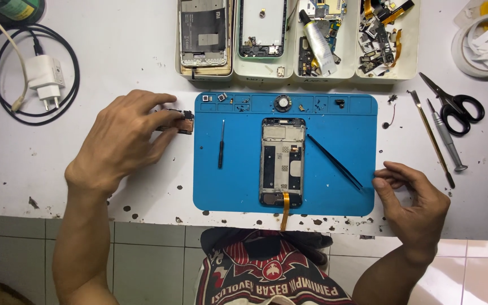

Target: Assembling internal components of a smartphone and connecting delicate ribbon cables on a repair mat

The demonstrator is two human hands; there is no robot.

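Left hand (121,138) is pinching a small dark circuit board (177,121) between thumb and fingers, just off the left edge of the blue mat (238,192); the board's long axis is running left to right. Right hand (416,200) is hovering at the mat's near right corner, fingers curled together, by the tip of black tweezers (334,161). An opened phone frame (282,162) is lying mid-mat, lengthwise near to far. The white, speckled counter (18,164) is carrying pale parts trays (297,39) far, scissors (453,103) right, and a white charger (45,79) left.
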